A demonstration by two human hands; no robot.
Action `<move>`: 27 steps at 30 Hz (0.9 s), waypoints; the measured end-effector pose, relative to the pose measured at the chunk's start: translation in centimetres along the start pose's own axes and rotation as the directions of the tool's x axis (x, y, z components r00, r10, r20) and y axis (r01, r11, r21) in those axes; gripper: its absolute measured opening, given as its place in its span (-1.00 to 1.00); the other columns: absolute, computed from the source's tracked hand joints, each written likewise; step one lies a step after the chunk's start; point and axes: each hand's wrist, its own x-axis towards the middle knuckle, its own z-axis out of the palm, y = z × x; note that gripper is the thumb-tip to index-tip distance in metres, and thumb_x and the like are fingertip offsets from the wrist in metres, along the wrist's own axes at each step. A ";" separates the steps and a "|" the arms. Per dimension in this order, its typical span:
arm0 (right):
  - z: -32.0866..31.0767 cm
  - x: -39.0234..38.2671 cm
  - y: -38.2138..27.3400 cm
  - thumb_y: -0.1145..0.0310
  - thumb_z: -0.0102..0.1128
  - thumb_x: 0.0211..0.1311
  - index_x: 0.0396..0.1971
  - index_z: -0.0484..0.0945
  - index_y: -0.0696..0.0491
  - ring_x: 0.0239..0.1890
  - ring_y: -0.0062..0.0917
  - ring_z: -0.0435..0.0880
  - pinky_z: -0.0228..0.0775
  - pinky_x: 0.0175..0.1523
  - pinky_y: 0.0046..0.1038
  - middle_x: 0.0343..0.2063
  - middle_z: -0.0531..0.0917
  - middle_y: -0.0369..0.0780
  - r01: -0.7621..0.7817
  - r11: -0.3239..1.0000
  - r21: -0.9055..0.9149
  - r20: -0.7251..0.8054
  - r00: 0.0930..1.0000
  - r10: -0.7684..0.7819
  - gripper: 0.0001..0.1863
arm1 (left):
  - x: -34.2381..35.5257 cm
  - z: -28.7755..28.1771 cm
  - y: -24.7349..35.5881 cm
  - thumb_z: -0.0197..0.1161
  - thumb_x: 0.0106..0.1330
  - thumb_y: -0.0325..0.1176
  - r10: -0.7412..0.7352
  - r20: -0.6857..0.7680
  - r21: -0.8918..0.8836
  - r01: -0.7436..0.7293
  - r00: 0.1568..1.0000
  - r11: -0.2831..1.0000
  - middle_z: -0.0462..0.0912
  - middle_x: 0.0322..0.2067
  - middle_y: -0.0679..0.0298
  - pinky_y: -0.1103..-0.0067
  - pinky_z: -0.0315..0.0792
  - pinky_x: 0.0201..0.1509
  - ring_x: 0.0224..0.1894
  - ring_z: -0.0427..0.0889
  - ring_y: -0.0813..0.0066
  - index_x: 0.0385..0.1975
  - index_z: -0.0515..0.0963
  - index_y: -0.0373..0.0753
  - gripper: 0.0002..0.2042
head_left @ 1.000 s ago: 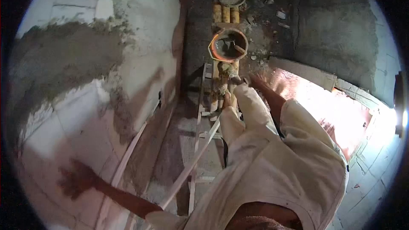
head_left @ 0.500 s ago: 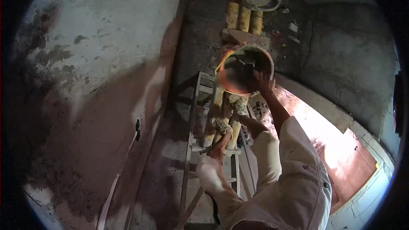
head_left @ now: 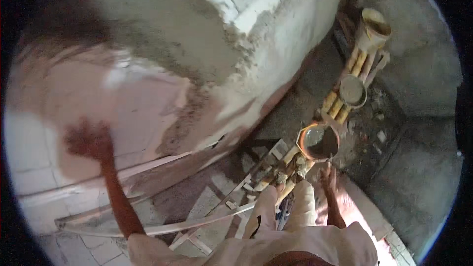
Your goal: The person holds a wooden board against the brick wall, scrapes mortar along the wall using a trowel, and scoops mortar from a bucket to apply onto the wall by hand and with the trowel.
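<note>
The left hand (head_left: 89, 140), empty fingers spread, is at the wall (head_left: 143, 118), frame left; floor (head_left: 300, 101) separates wall from bucket rim (head_left: 302, 144), the right hand (head_left: 329, 178) just below, grip unclear.

We looked from left side of head, through wide fisheye, steeply down along own body. Pale shirt (head_left: 315, 241) at lower edge was nearest to lens. Plastered wall (head_left: 170, 24) filled upper left, near; orange-rimmed bucket (head_left: 302, 139) stood farther below, right of middle. Straight edges bent toward dark round border.
</note>
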 end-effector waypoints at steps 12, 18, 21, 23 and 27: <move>7.7 -29.8 -56.4 0.13 0.17 0.28 0.11 0.34 -0.01 -0.22 -0.10 0.67 0.51 -0.20 -0.20 -0.23 0.66 -0.03 0.944 -0.001 -0.330 0.303 0.105 -0.947 -0.53 | 11.9 -7.5 -22.5 0.13 0.25 0.18 -0.478 -0.344 -0.029 0.500 0.808 0.865 0.16 0.34 0.14 -0.24 0.03 0.13 0.29 0.17 -0.09 0.24 0.35 0.20 -0.45; 11.7 -32.3 -67.5 0.02 0.07 0.32 0.13 0.32 -0.14 -0.29 -0.13 0.69 0.56 -0.24 -0.19 -0.22 0.68 -0.10 0.873 -0.223 -0.434 0.225 -0.134 -0.965 -0.54 | 13.1 -7.1 -20.3 0.06 0.30 0.18 -0.514 -0.393 -0.085 0.527 0.762 0.846 0.21 0.33 0.29 -0.16 0.01 0.19 0.28 0.22 0.02 0.23 0.36 0.24 -0.49; 13.4 -31.6 -69.6 0.05 0.08 0.32 0.13 0.31 -0.15 -0.37 -0.15 0.70 0.58 -0.33 -0.21 -0.23 0.67 -0.12 0.827 -0.366 -0.427 0.206 -0.305 -0.930 -0.55 | 13.2 -7.8 -20.4 0.03 0.31 0.18 -0.518 -0.405 -0.132 0.512 0.754 0.849 0.21 0.34 0.31 -0.14 -0.03 0.23 0.30 0.21 0.03 0.25 0.35 0.25 -0.49; 14.8 -31.2 -69.6 0.07 0.08 0.31 0.16 0.26 -0.14 -0.42 -0.13 0.69 0.57 -0.38 -0.21 -0.34 0.66 -0.09 0.820 -0.374 -0.433 0.225 -0.304 -0.926 -0.53 | 13.1 -7.9 -20.7 0.03 0.32 0.17 -0.510 -0.413 -0.121 0.509 0.755 0.852 0.21 0.34 0.31 -0.13 -0.02 0.23 0.31 0.21 0.03 0.25 0.35 0.24 -0.49; 14.3 -21.3 -63.7 0.12 0.07 0.31 0.24 0.21 -0.13 -0.58 -0.24 0.63 0.54 -0.53 -0.21 -0.40 0.60 -0.06 0.529 -0.702 -0.477 0.465 -0.526 -0.712 -0.47 | 13.8 -6.7 -20.3 0.06 0.31 0.15 -0.518 -0.401 -0.125 0.515 0.756 0.848 0.19 0.35 0.30 -0.11 -0.04 0.25 0.30 0.21 0.04 0.26 0.34 0.22 -0.48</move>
